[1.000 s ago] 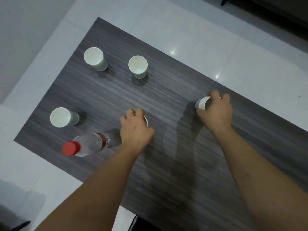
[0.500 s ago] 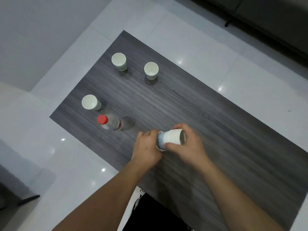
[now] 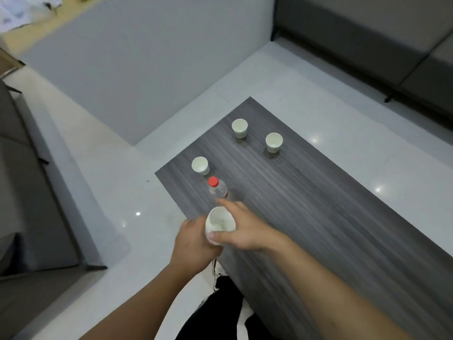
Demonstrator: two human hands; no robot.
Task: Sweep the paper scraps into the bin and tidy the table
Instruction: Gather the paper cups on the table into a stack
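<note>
Both hands gripped the paper cup (image 3: 220,223), left hand (image 3: 196,244) beneath, right hand (image 3: 241,229) pinching its rim; the water bottle (image 3: 217,190) stood just beyond it.

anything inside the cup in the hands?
The held cup shows a white interior with a faint pale shape near the bottom, too blurred to identify. The left hand wraps its outside from below; the right hand pinches its rim, covering the cup's underside.

Soft, even light came from overhead, leaving small white glints on the glossy floor tiles (image 3: 315,138) and faint shadows under the cups (image 3: 274,142), while motion blur smeared the hands and the wide lens bent the room's edges.
</note>
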